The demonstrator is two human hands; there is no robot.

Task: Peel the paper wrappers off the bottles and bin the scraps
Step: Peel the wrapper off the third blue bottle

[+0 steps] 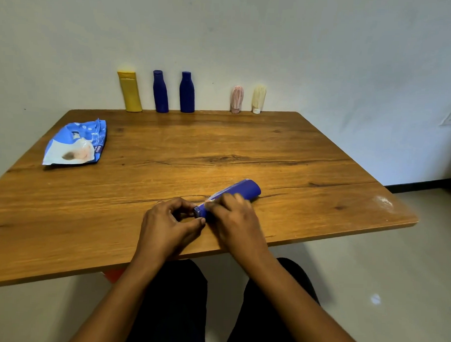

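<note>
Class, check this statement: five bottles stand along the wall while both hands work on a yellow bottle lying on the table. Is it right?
Not quite. The head view shows the lying bottle is blue, not yellow; the left hand and right hand do work on it, and five bottles stand along the wall.

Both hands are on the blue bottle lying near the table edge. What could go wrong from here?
1. The blue bottle lies on its side close to the front edge of the table; if the left hand or right hand slips, it could roll off.
2. No bin shows in view, so torn scraps may end up loose on the table.
</note>
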